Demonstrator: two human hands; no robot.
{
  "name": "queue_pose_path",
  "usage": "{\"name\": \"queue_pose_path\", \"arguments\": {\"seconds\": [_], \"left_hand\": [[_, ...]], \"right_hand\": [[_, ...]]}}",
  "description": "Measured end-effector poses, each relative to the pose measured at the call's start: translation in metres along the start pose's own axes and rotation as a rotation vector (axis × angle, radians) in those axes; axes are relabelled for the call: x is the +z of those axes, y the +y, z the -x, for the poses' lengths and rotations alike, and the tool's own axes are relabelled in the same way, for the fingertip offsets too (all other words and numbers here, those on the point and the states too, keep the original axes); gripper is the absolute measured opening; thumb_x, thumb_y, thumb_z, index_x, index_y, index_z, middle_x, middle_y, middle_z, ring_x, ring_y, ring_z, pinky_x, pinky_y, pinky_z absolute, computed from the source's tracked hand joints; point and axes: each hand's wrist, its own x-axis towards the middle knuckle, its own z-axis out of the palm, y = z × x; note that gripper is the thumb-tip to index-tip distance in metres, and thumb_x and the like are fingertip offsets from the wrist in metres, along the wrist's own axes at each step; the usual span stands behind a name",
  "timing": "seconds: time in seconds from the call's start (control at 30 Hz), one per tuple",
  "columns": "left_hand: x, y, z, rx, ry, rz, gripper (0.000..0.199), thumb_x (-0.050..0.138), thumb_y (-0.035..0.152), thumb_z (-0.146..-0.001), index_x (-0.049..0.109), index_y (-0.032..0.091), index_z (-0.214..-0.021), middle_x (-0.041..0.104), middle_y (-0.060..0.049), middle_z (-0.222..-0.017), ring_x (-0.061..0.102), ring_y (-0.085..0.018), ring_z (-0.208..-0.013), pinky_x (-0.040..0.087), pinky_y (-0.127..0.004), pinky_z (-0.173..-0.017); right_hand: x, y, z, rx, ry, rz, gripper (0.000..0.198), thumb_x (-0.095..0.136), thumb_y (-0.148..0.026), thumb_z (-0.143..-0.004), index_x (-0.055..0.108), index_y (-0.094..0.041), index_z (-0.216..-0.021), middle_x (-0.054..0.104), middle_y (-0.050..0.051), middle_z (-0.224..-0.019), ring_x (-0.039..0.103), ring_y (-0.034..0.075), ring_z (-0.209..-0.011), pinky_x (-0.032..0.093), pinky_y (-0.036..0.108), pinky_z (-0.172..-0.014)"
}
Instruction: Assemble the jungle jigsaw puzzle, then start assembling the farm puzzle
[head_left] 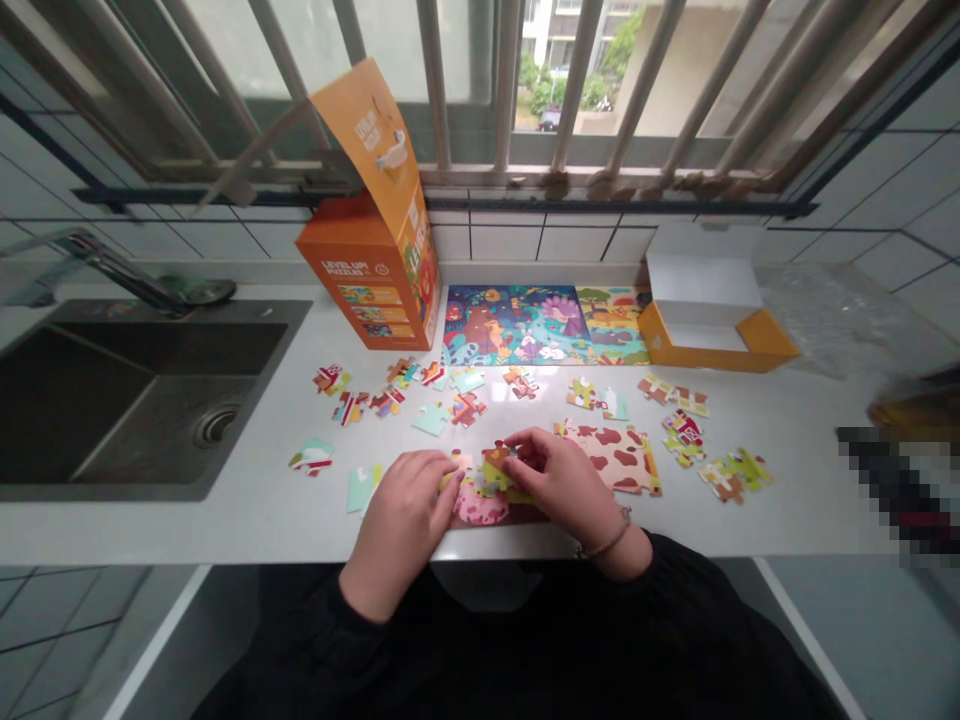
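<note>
My right hand [562,484] pinches a brown and green puzzle piece [495,462] between thumb and fingers, over joined pieces near the counter's front edge. Beneath it lies a pink spotted section [481,506] of the puzzle. My left hand [405,515] rests on the left end of that section, thumb apart from the fingers, whose tips are partly hidden. A pale green piece [363,490] sticks out to the left of it. Right of my right hand lies a cow-patterned section [615,456], partly covered by that hand.
Loose puzzle pieces [466,408] are scattered behind and beside my hands. At the back stand an orange puzzle box [352,260], a colourful picture sheet [517,325] and an opened yellow box [697,352]. A sink [259,400] is at left, clear plastic wrapping [832,310] at right.
</note>
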Motion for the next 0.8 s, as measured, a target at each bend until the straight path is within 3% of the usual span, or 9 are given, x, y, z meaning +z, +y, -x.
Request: {"name": "queue_pose_path", "arguments": {"seconds": [0.23, 0.47, 0.63, 0.8], "left_hand": [[0.02, 0.005, 0.034, 0.062, -0.066, -0.088, 0.013, 0.061, 0.021, -0.11, 0.072, 0.019, -0.117, 0.075, -0.014, -0.124, 0.071, -0.03, -0.115, 0.059, -0.049, -0.101], [0.023, 0.004, 0.033, 0.066, -0.103, -0.152, 0.03, 0.056, 0.022, -0.111, 0.069, 0.019, -0.137, 0.073, -0.015, -0.126, 0.069, -0.031, -0.114, 0.06, -0.05, -0.098], [0.022, 0.006, 0.03, 0.064, -0.136, -0.169, 0.029, 0.056, 0.021, -0.11, 0.07, 0.02, -0.136, 0.072, -0.015, -0.125, 0.069, -0.031, -0.112, 0.059, -0.049, -0.094], [0.024, 0.006, 0.031, 0.063, -0.126, -0.184, 0.031, 0.058, 0.021, -0.109, 0.069, 0.018, -0.138, 0.072, -0.017, -0.133, 0.069, -0.033, -0.117, 0.058, -0.051, -0.097]], "right_hand": [[0.019, 0.001, -0.009, 0.03, -0.017, 0.106, 0.018, 0.078, -0.027, -0.094, 0.077, -0.024, -0.112, 0.078, 0.0, -0.086, 0.074, 0.019, -0.08, 0.051, 0.031, -0.073], [0.022, -0.006, -0.009, -0.033, 0.009, 0.297, 0.01, 0.078, -0.023, -0.094, 0.076, -0.022, -0.103, 0.075, 0.001, -0.085, 0.071, 0.019, -0.08, 0.049, 0.031, -0.074], [0.024, -0.007, -0.008, -0.109, 0.042, 0.401, 0.007, 0.08, -0.022, -0.094, 0.074, -0.021, -0.098, 0.071, 0.006, -0.101, 0.07, 0.02, -0.092, 0.053, 0.032, -0.084], [0.025, -0.011, -0.004, -0.142, 0.003, 0.46, 0.002, 0.075, -0.022, -0.101, 0.072, -0.022, -0.1, 0.071, 0.005, -0.103, 0.07, 0.019, -0.092, 0.052, 0.03, -0.081]]}}
